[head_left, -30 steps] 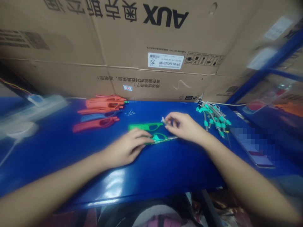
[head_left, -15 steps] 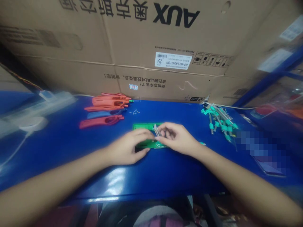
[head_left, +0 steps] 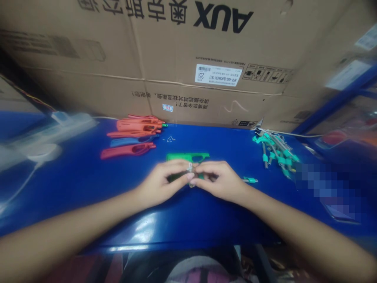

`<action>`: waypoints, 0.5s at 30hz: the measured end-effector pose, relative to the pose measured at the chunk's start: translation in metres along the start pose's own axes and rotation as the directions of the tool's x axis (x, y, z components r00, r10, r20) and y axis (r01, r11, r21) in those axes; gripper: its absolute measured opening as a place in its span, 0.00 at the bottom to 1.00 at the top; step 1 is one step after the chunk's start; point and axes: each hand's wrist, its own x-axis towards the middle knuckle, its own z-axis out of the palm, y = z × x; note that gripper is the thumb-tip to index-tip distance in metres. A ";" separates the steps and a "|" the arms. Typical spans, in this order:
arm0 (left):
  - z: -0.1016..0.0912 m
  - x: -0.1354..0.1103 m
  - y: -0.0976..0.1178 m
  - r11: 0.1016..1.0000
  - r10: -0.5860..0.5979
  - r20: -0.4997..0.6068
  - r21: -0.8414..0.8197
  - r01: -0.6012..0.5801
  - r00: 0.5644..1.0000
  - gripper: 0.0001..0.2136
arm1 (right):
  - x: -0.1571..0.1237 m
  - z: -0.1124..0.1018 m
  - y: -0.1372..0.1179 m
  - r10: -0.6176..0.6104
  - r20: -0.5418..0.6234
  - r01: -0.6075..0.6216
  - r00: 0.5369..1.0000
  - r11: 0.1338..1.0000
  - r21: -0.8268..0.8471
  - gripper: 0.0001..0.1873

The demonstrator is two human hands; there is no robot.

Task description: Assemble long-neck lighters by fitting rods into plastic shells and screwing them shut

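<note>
My left hand (head_left: 165, 180) and my right hand (head_left: 221, 177) meet over the middle of the table, both pinching a small clear part with metal bits (head_left: 190, 168) between fingertips and thumbs. The fingers hide much of its shape. Beneath and just behind the hands lies a green plastic shell (head_left: 184, 156), shaped like the body of a long-necked lighter; only its far edge shows well. From under my right hand a metal rod with a teal collar (head_left: 250, 180) sticks out to the right.
Several orange and red lighter shells (head_left: 129, 150) and a blue one (head_left: 125, 140) lie at the left. Small wire pieces (head_left: 169, 139) are beside them. Teal-collared metal rods (head_left: 275, 151) are piled at the right, near a phone (head_left: 343, 212). A cardboard wall (head_left: 165, 74) stands behind.
My left hand has come off the green shell, and its thumb and fingers now close on the small part. My right hand has lowered slightly, bringing the part nearer the left.
</note>
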 end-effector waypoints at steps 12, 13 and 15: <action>-0.004 -0.002 -0.002 0.993 0.011 -0.087 0.115 -0.001 0.996 0.05 | 0.002 -0.012 -0.010 0.053 -0.120 -0.056 0.991 0.998 -0.020 0.09; -0.004 -0.002 -0.002 0.990 0.036 -0.072 0.139 -0.026 0.997 0.05 | 0.002 -0.012 -0.011 0.079 -0.106 -0.078 0.991 0.997 0.012 0.09; -0.003 -0.002 -0.002 0.983 0.063 -0.054 0.174 -0.053 0.997 0.06 | 0.002 -0.010 -0.012 0.089 -0.079 -0.087 0.993 0.996 0.029 0.09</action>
